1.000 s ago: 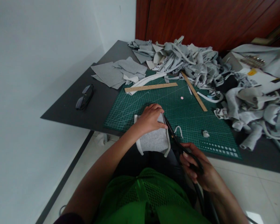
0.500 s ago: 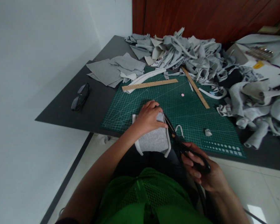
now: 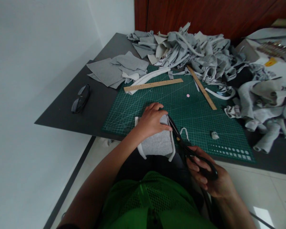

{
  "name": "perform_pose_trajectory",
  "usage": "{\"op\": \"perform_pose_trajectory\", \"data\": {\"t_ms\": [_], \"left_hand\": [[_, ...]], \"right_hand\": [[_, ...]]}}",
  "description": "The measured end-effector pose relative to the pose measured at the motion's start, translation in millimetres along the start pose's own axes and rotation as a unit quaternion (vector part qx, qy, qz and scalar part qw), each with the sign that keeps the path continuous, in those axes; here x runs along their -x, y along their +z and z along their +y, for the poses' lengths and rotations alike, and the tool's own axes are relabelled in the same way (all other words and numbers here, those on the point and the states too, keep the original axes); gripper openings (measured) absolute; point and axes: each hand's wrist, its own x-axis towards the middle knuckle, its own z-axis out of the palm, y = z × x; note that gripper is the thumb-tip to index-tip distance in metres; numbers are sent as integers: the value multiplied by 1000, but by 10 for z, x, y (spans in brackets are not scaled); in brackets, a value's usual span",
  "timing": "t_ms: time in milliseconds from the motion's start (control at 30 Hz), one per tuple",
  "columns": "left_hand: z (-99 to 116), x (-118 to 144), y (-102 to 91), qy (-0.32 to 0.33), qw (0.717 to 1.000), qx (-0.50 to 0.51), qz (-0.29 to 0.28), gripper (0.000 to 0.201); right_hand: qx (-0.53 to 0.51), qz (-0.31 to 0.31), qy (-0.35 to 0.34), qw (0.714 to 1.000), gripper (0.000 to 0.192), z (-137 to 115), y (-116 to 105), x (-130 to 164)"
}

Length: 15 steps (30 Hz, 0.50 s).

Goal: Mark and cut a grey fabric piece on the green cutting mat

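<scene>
A grey fabric piece (image 3: 157,144) with curled pale edges lies at the front edge of the green cutting mat (image 3: 173,106), its lower part hanging over the table edge. My left hand (image 3: 153,122) rests across its top, fingers curled over the far edge and thumb toward the right side, holding it. In my right hand (image 3: 208,176) are black scissors (image 3: 178,139), fingers through the handles. Their blades run along the fabric's right edge, and the tips lie close to my left fingers. A thin curled white offcut (image 3: 185,133) is just right of the blades.
Two wooden rulers (image 3: 154,85) lie on the mat, with a small crumpled scrap (image 3: 214,135) at right. Heaped grey fabric scraps (image 3: 205,54) fill the back and right. Flat grey pieces (image 3: 107,71) and eyeglasses (image 3: 80,99) are at left. A white box (image 3: 250,51) stands at back right.
The view has shifted slightly. My hands, the scissors and the fabric piece keep almost the same positions relative to one another.
</scene>
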Motion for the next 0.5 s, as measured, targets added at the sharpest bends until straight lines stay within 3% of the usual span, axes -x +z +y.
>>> {"op": "perform_pose_trajectory", "data": {"t_ms": [267,500], "left_hand": [[-8,5,13,4,1000,8,6,63],[2,6,0,1,1000,13,0,62]], "right_hand": [[184,20,-68,980,47,51,60,49],[204,24,-71,976,51,46,110,64]]}}
